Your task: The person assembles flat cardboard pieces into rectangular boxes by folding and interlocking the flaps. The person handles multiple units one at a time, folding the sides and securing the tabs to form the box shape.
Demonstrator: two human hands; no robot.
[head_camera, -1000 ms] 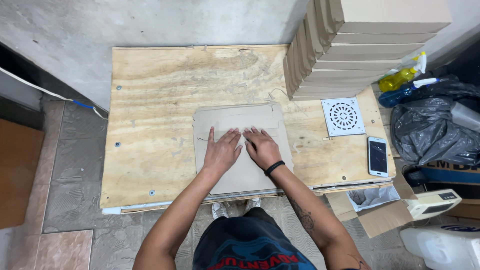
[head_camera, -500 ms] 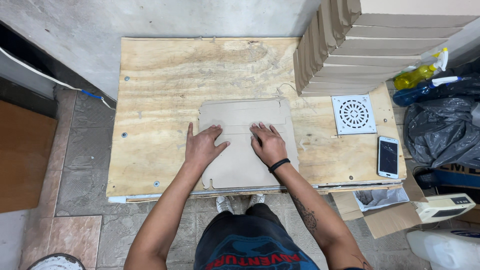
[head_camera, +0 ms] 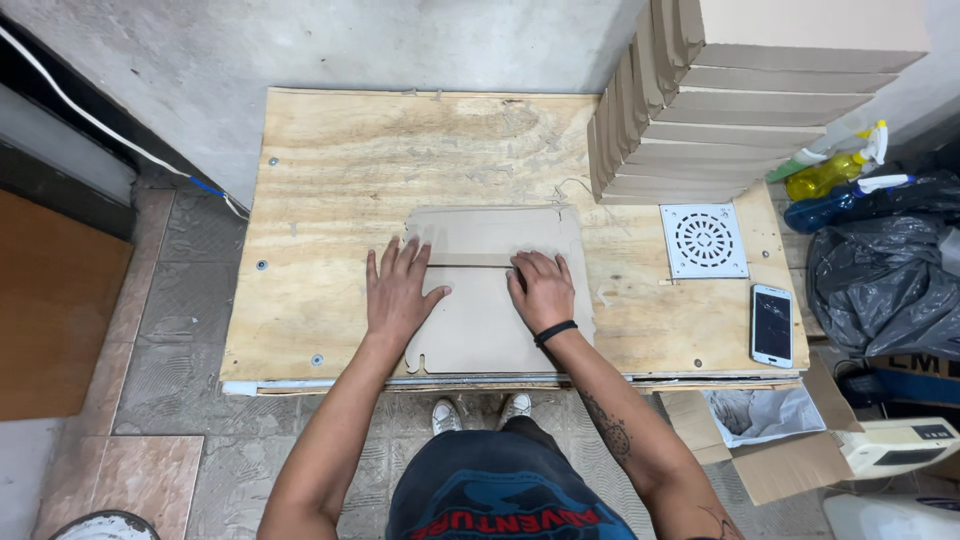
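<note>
A flat brown cardboard blank (head_camera: 490, 290) lies on the plywood worktop (head_camera: 320, 180), with a fold line across its upper part. My left hand (head_camera: 398, 292) rests flat, fingers spread, on the blank's left edge, partly on the wood. My right hand (head_camera: 541, 290), with a black band on the wrist, presses flat on the blank's right half just below the fold line. Neither hand grips anything.
A tall stack of folded cardboard boxes (head_camera: 740, 110) stands at the back right. A white round-holed drain grate (head_camera: 703, 241) and a phone (head_camera: 771, 325) lie on the right side. Spray bottles (head_camera: 835, 172), a black bag (head_camera: 885, 285) and an open carton (head_camera: 770, 440) sit beside the table.
My left hand has slid from the middle of the blank out to its left edge. My right hand has stayed on the right half.
</note>
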